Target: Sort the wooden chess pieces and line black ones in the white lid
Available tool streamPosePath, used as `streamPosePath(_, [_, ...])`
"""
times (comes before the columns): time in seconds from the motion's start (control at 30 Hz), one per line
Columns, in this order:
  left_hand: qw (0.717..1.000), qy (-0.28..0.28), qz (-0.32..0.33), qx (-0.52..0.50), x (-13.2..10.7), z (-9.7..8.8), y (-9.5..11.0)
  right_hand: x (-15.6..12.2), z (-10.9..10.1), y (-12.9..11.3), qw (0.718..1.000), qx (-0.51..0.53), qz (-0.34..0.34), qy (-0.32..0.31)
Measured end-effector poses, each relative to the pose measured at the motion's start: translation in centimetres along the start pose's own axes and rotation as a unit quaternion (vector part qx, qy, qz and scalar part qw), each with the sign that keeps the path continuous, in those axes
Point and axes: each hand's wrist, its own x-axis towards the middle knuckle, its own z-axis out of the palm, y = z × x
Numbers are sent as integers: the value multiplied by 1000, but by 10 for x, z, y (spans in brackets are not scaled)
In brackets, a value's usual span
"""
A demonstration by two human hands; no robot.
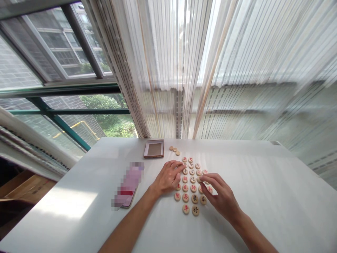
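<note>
Xiangqi pieces, round pale wooden discs with red or black characters, lie face up in uneven rows on the white table (252, 158). My right hand (219, 195) pinches one xiangqi piece (199, 179) between thumb and fingertips at the right side of the rows. At the left side, my left hand (168, 175) reaches over the pieces with its fingers stretched out, their tips touching a black-marked disc (185, 165) and partly covering it. Closest to me are a red-marked disc (185, 209) and a black-marked disc (195, 211). My hands hide parts of several pieces.
Three blank-looking discs (174, 149) lie behind the rows, beside an open shallow box (153, 157). A blurred pink phone-like object (129, 186) rests to the left. String curtains (168, 70) and a window (65, 102) stand beyond the table; a cardboard box (34, 188) is below left.
</note>
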Motion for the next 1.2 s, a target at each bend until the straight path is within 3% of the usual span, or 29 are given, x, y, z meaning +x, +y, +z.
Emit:
streamPosePath(0.5, [1000,11,-7,-27,-2,-2,-1,0,-1,0,1000,-11,-5,7])
streamPosePath(0.73, [988,122,-46,-85,-5,0,-11,2,-1,-1,1000,-7,-10,8])
streamPosePath(0.83, [984,144,-64,-85,-5,-1,-11,2,0,-1,1000,0,-13,9])
streamPosePath(1.2, [994,87,-49,-49,-15,-6,-7,-2,3,2,1000,3,-5,7])
